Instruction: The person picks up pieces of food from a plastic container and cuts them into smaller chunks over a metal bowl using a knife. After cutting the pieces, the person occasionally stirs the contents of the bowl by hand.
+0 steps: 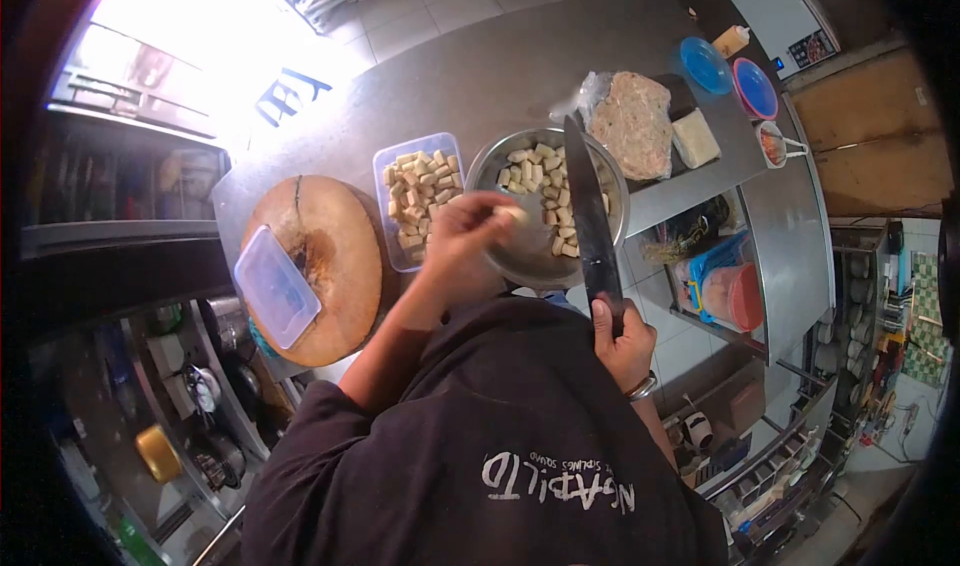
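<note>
My left hand (468, 234) is closed on a small pale chunk of food (514, 216), somewhat blurred, over the left rim of a steel bowl (487, 171). Inside that bowl lie several similar pale chunks (540, 169). The handle of a large, broad-bladed knife (587, 201) is wrapped in my right hand (625, 346); its dark blade reaches across the bowl's right side. To the left of the bowl, a clear plastic container (384, 201) is filled with more pale chunks (425, 181), browner on some sides. My left forearm passes close to its near corner.
A round wooden chopping board (350, 236) carries a translucent lid (277, 288) at the left. Right of the bowl are a bag of minced-looking food (632, 126) and a pale block (695, 139). Blue bowls (706, 65) and a sauce bottle (731, 41) stand farther right.
</note>
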Demonstrator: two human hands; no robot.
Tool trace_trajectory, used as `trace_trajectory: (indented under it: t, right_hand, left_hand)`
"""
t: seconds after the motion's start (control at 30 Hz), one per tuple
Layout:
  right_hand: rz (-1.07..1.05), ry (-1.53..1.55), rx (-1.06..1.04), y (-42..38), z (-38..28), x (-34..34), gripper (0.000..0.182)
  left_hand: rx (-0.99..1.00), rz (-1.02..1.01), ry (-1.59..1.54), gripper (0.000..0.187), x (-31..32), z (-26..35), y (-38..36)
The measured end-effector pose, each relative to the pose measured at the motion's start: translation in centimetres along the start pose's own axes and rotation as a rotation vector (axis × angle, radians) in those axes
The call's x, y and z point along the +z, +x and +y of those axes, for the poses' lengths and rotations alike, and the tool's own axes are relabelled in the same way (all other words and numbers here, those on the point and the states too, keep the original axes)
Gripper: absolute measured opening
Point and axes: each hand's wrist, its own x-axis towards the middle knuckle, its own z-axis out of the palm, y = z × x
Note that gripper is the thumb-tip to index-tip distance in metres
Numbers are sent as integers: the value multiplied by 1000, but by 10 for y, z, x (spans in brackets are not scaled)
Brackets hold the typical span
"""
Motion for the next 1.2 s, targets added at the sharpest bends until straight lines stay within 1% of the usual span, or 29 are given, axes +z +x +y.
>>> trace_trajectory:
  t: [0.07, 0.13, 0.17, 0.23, 0.27, 0.33, 0.4, 0.43, 0.5, 0.53, 0.6, 0.63, 0.7, 0.73, 0.8, 0.83, 0.9, 0.93, 1.0, 1.03, 1.1, 1.13, 1.2]
  right_hand:
    - [20, 33, 36, -1, 1, 0, 24]
    - [49, 80, 46, -1, 0, 0, 24]
    - [49, 79, 47, -1, 0, -1, 24]
    - [18, 58, 73, 0, -2, -3, 24]
    - [19, 58, 71, 1, -2, -3, 24]
    - [15, 82, 101, 1, -3, -3, 24]
    - [25, 79, 92, 3, -3, -3, 24]
    - [31, 77, 89, 2, -3, -3, 24]
    - [33, 62, 94, 1, -2, -4, 24]
    - [28, 49, 101, 0, -1, -5, 24]
    - [50, 68, 108, -1, -3, -7, 24]
    - [62, 91, 119, -2, -4, -8, 25]
    - [77, 88, 132, -3, -4, -10, 25]
    - [84, 86, 138, -3, -4, -10, 25]
    - [80, 73, 153, -5, -3, -10, 26]
    - [73, 60, 161, -4, -2, -9, 26]
    - [65, 60, 154, -5, 0, -8, 27]
    - [57, 60, 142, -5, 1, -8, 27]
    - [45, 54, 129, -4, 0, -7, 27]
    - [38, 48, 116, -3, 0, -6, 27]
    - [15, 33, 105, -1, -1, -5, 27]
    - [-1, 14, 96, -1, -1, -4, 26]
    - [-16, -1, 79, -1, 1, -3, 26]
  left_hand:
    - [90, 211, 142, 18, -39, -5, 13]
    - [109, 291, 436, 21, -70, -1, 22]
    - [109, 291, 435, 21, -73, -1, 24]
    - [343, 388, 994, 28, -73, 5, 27]
    - [344, 390, 993, 28, -71, -1, 30]
    - [314, 93, 960, 35, -54, -20, 39]
    - [375, -124, 1182, 31, -26, -32, 48]
    - [378, -126, 1180, 31, -21, -50, 57]
    - [435, -244, 1453, 25, -22, -102, 84]
    - [441, -249, 1450, 25, -16, -112, 90]
    - [257, -164, 1603, 20, -6, -125, 102]
    - [266, -172, 1604, 20, -4, -127, 105]
    - [52, -166, 1568, 20, -3, -127, 105]
    - [55, -170, 1572, 20, -3, -123, 104]
    - [138, -269, 1589, 18, -6, -113, 96]
    - [137, -269, 1589, 18, -6, -102, 92]
    - [255, -308, 1054, 27, -4, -79, 81]
    - [252, -306, 1054, 27, 3, -66, 72]
    - [-20, -171, 301, 36, 15, -43, 54]
    - [-21, -165, 301, 36, 16, -39, 48]
    - [-92, -160, -250, 31, 15, -32, 36]
    - [-91, -155, -251, 31, 16, -29, 32]
    - [-151, -203, -483, 31, 17, -22, 25]
